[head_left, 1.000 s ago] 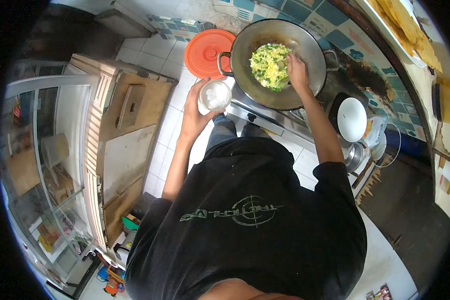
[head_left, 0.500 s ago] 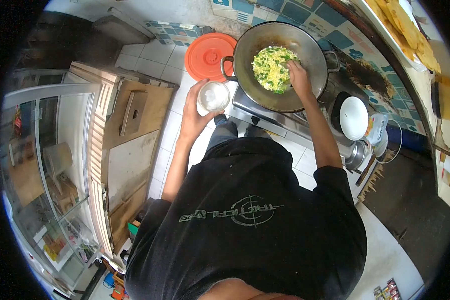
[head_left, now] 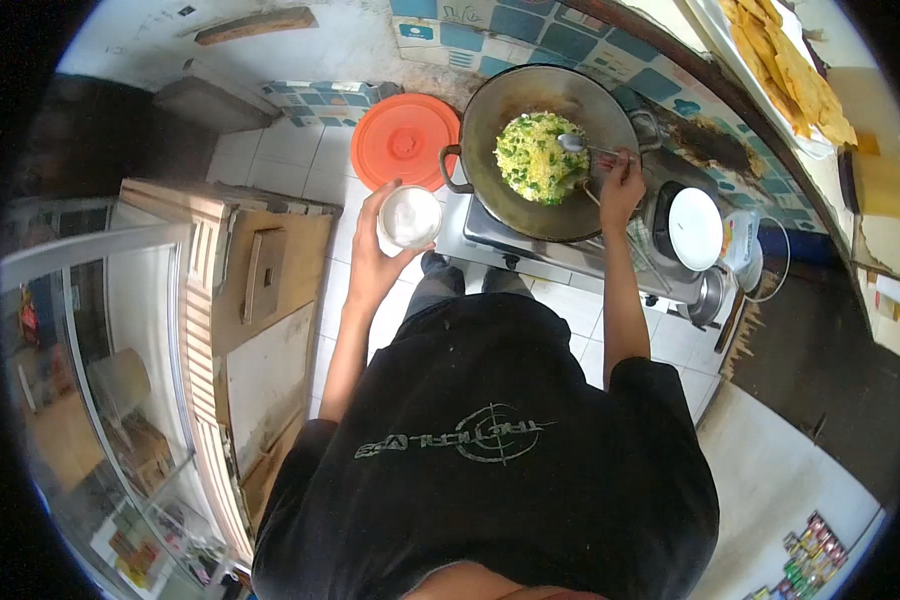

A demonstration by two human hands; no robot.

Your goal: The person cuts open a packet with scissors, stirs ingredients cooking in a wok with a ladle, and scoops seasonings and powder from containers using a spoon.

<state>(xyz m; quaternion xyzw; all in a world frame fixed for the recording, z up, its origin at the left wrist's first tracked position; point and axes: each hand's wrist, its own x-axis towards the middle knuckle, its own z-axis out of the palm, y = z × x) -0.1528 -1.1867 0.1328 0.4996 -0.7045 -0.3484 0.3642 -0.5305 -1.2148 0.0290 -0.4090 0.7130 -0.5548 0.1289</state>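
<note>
My left hand (head_left: 378, 260) is closed around a small clear jar (head_left: 410, 218) with white contents, left of the wok. A metal spoon (head_left: 572, 143) is pinched in my right hand (head_left: 622, 188), its bowl over the food. The large wok (head_left: 490, 205) sits on the stove and holds a mound of yellow, white and green chopped food (head_left: 532, 165). Another thin utensil handle seems to rest in the wok just below the spoon; its kind I cannot make out.
An orange-red round lid (head_left: 406, 143) lies left of the wok. Right of it are a white bowl (head_left: 695, 229) and a metal pot (head_left: 708, 296). Flat yellow pieces lie on a white tray (head_left: 715, 45) on the upper right shelf. A wooden cabinet (head_left: 270, 280) stands at left.
My right hand has drawn back from the food toward the wok's right rim, and a spoon now shows in it. The left hand still holds the jar. The camera view has shifted slightly.
</note>
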